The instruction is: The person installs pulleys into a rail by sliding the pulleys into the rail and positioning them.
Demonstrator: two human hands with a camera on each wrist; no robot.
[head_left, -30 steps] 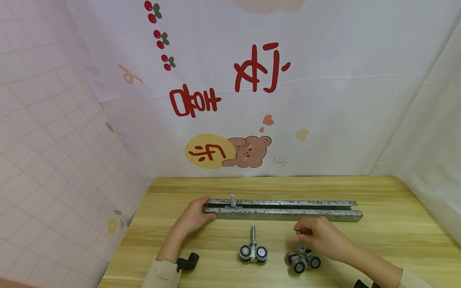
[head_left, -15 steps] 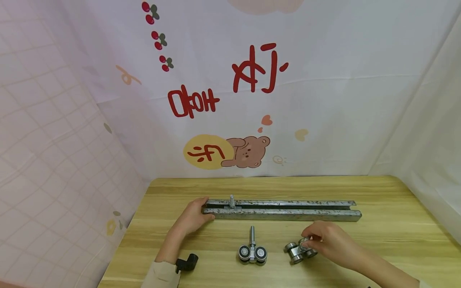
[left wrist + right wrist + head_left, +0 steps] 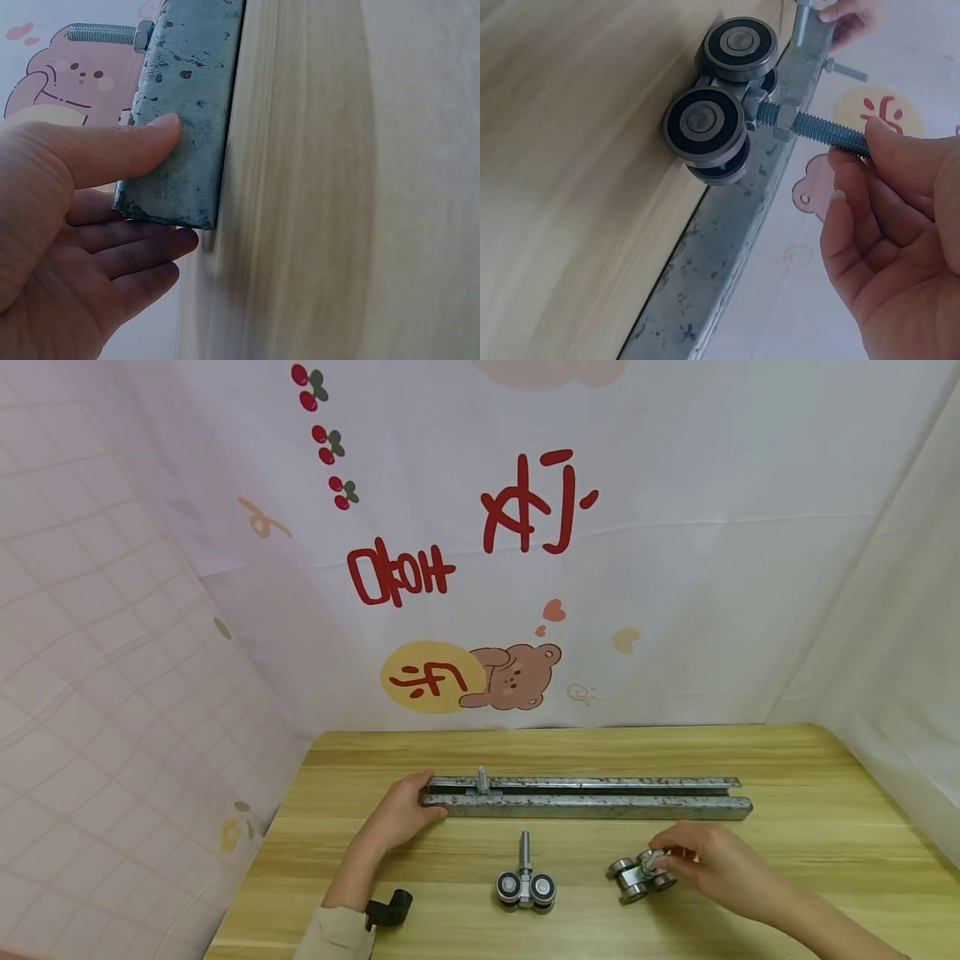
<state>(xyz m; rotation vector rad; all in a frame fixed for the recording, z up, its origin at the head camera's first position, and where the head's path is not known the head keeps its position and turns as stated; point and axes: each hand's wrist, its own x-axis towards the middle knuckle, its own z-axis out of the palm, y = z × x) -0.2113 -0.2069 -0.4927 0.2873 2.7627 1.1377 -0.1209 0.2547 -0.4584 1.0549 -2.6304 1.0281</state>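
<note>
A galvanized steel channel rail (image 3: 585, 807), its slot facing up, lies across the table. My left hand (image 3: 401, 810) grips its left end, thumb on the near side and fingers round the end in the left wrist view. Close to that hand, a bolt (image 3: 483, 779) with a nut stands up out of the slot. My right hand (image 3: 716, 864) pinches the threaded stem (image 3: 832, 133) of a roller trolley (image 3: 642, 875) between thumb and fingers, on the near side of the rail. The trolley is tilted, wheels toward the left. Whether its wheels touch the table I cannot tell.
A second roller trolley (image 3: 526, 887) lies between my hands, stem pointing toward the rail. The wooden table (image 3: 450, 747) ends at a printed white cloth (image 3: 675, 610) behind, with more cloth at both sides. A black camera mount (image 3: 390, 908) sits on my left wrist.
My right hand has moved right with the trolley and tipped it, so its wheels now face left instead of toward me. The left hand keeps its grip on the rail.
</note>
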